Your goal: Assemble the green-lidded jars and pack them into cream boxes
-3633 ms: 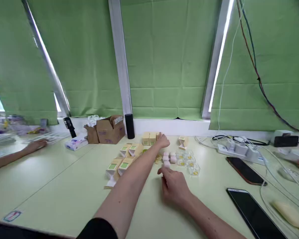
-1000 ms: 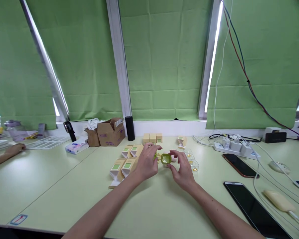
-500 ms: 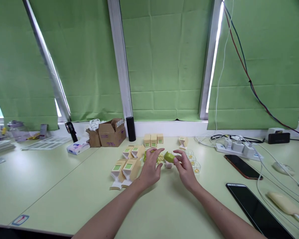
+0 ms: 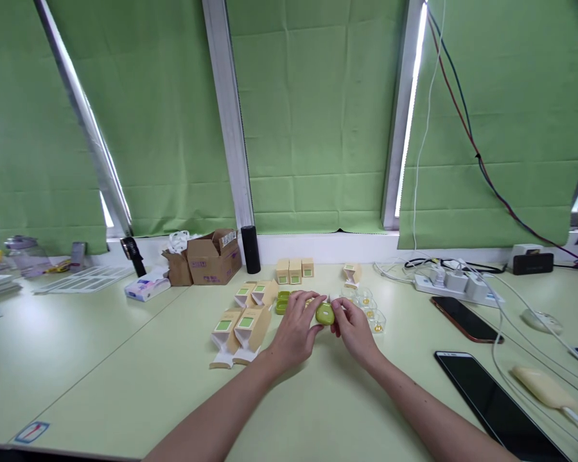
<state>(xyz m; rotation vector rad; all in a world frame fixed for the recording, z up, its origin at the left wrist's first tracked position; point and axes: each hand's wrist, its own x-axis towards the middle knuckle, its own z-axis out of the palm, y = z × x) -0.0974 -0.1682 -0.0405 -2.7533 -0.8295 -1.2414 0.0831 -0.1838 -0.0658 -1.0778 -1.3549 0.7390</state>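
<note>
Green case (image 4: 324, 314) is sitting between left hand (image 4: 293, 328) and right hand (image 4: 357, 331), fingers of both pinching its opposite sides!

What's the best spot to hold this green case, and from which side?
I'd pinch the green case by its left and right edges, one hand from each side. It looks rounded, with a broad face turned toward you, so edge grips should leave most of that face free. The left hand and right hand sit on either side.
</note>
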